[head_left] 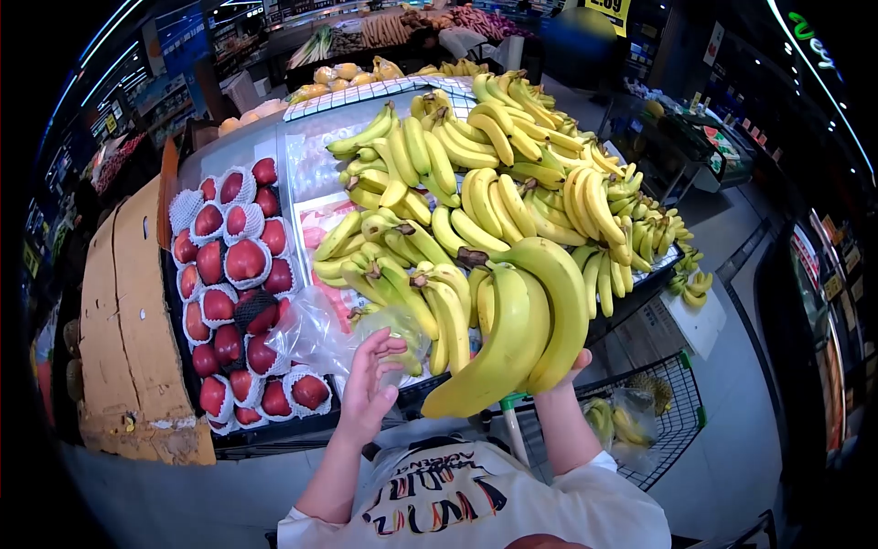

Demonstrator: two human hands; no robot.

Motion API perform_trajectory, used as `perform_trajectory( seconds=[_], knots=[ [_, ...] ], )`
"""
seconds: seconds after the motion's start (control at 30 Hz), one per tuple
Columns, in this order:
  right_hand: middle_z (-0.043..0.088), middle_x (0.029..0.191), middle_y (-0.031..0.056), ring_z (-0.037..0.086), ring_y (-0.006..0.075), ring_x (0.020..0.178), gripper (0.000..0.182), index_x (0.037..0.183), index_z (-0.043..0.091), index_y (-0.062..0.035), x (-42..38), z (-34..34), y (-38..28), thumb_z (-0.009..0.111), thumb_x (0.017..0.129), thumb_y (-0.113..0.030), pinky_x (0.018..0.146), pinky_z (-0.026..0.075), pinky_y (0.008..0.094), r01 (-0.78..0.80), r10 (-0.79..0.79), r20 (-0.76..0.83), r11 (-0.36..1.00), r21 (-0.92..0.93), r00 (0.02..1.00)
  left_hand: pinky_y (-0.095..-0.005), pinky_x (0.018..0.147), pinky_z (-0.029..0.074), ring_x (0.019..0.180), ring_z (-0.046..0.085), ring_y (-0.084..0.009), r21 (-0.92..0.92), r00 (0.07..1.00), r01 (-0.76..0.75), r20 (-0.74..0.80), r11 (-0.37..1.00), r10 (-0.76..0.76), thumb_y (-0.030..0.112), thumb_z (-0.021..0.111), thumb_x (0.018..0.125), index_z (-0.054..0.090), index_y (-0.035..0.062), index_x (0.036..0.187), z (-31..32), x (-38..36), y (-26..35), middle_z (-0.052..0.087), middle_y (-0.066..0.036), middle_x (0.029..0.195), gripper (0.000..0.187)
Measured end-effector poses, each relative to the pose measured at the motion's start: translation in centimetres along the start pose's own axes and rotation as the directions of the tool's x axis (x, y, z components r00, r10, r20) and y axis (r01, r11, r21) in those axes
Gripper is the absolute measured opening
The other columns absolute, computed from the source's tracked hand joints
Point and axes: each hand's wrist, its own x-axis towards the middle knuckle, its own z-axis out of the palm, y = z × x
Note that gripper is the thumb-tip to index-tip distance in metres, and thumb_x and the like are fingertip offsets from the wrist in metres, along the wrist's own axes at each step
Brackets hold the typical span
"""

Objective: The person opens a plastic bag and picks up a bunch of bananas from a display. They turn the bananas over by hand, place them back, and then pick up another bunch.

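Note:
A large bunch of yellow-green bananas (pixel 521 320) fills the space in front of my chest, raised over the near edge of the display. My right hand (pixel 574 368) grips it from the right side, mostly hidden behind the fruit. To the left of the bunch, my left hand (pixel 370 382) is open, thumb apart from slightly bent fingers. Right beyond those fingers lies a crumpled clear plastic bag (pixel 315 334), which overlaps the nearest apples and bananas in this view. Many more bananas (pixel 498 206) are heaped on the display behind.
Red apples in foam nets (pixel 245 261) fill the left side of the stand, beside a cardboard panel (pixel 128 320). At my right stands a wire shopping cart (pixel 681 430), with bagged bananas (pixel 633 426) and a durian (pixel 651 392) inside. Yellow fruit (pixel 343 75) lies at the back.

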Motion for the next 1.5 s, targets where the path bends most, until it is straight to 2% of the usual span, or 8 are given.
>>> perform_trajectory(
  seconds=[0.2,0.7,0.83,0.93,1.13,1.2,1.37,1.5],
  knots=[
    [0.051,0.144,0.0209,0.053,0.0338,0.131,0.089,0.148,0.039,0.0010,-0.1,3.0,0.7,0.076,0.072,-0.026,0.109,0.044,0.0456,-0.320,0.318,-0.031,0.945,-0.073,0.948,-0.0390,0.113,0.034,0.137,0.042,-0.0244,0.009,0.918,0.185,0.356,0.983,-0.176,0.047,0.069,0.092,0.018,-0.0004,0.155,3.5,2.3,4.6,0.040,-0.016,0.148,0.095],
    [0.052,0.133,0.0098,0.054,0.0193,0.122,0.098,0.146,0.030,-0.0036,0.7,8.3,2.6,0.089,0.068,-0.009,0.103,0.045,0.0354,-0.311,0.277,-0.172,0.613,-0.726,0.946,-0.0391,0.111,0.039,0.135,0.043,-0.0223,-0.313,0.974,0.225,0.086,0.923,-0.208,0.059,0.088,0.063,0.009,0.0081,0.153,5.0,0.8,-1.9,0.040,-0.009,0.146,0.131],
    [0.050,0.134,0.0146,0.054,0.0250,0.122,0.095,0.144,0.033,0.0002,0.4,9.3,3.7,0.090,0.069,-0.015,0.102,0.046,0.0374,-0.211,0.233,-0.119,0.423,-0.881,0.965,-0.0406,0.110,0.041,0.134,0.045,-0.0236,-0.324,0.980,0.190,0.008,0.927,-0.198,0.057,0.088,0.066,0.009,0.0083,0.153,4.6,0.4,-2.8,0.040,-0.010,0.146,0.127],
    [0.043,0.136,0.0216,0.050,0.0350,0.124,0.092,0.143,0.034,0.0024,0.9,10.9,4.4,0.088,0.071,-0.018,0.103,0.045,0.0406,0.136,0.143,0.126,-0.057,-0.989,0.982,-0.0417,0.108,0.044,0.132,0.049,-0.0255,-0.448,0.960,0.256,0.016,0.856,-0.279,0.051,0.088,0.070,0.019,0.0071,0.152,3.8,0.4,-2.7,0.044,-0.011,0.144,0.115],
    [0.039,0.145,0.0258,0.047,0.0408,0.128,0.096,0.152,0.028,0.0017,0.2,12.1,3.9,0.081,0.076,-0.020,0.106,0.042,0.0423,0.169,0.335,0.138,-0.065,-0.983,0.932,-0.0490,0.114,0.039,0.134,0.050,-0.0312,-0.744,0.927,0.287,0.058,0.603,-0.369,0.057,0.071,0.083,0.031,0.0068,0.153,2.1,-1.4,-4.5,0.046,-0.015,0.149,0.096],
    [0.040,0.147,0.0262,0.049,0.0398,0.128,0.093,0.151,0.029,0.0016,0.3,12.3,2.9,0.080,0.078,-0.024,0.105,0.042,0.0425,0.195,0.374,0.215,0.091,-0.977,0.902,-0.0468,0.108,0.047,0.129,0.053,-0.0314,-0.916,0.991,0.128,0.102,0.380,-0.089,0.042,0.060,0.095,0.038,0.0083,0.150,1.7,-1.0,-5.7,0.050,-0.014,0.143,0.068],
    [0.065,0.125,0.0126,0.068,0.0292,0.103,0.041,0.113,0.069,-0.0043,-0.5,14.5,1.6,0.081,0.075,-0.017,0.085,0.055,0.0375,0.309,0.318,0.303,0.034,-0.951,0.898,-0.0473,0.096,0.051,0.110,0.057,-0.0302,-0.959,0.963,0.260,0.266,0.113,0.041,0.032,0.049,0.104,0.042,0.0023,0.143,-0.1,0.3,-8.9,0.057,-0.011,0.119,0.049],
    [0.069,0.114,0.0133,0.069,0.0294,0.095,0.030,0.102,0.071,-0.0027,-1.3,14.3,1.4,0.080,0.074,-0.010,0.079,0.056,0.0360,0.301,0.263,0.320,0.112,-0.947,0.910,-0.0478,0.096,0.044,0.104,0.056,-0.0252,-0.955,0.950,0.292,0.297,0.053,0.102,0.034,0.047,0.104,0.042,0.0042,0.143,1.4,0.3,-7.0,0.057,-0.007,0.114,0.049]
  ],
)
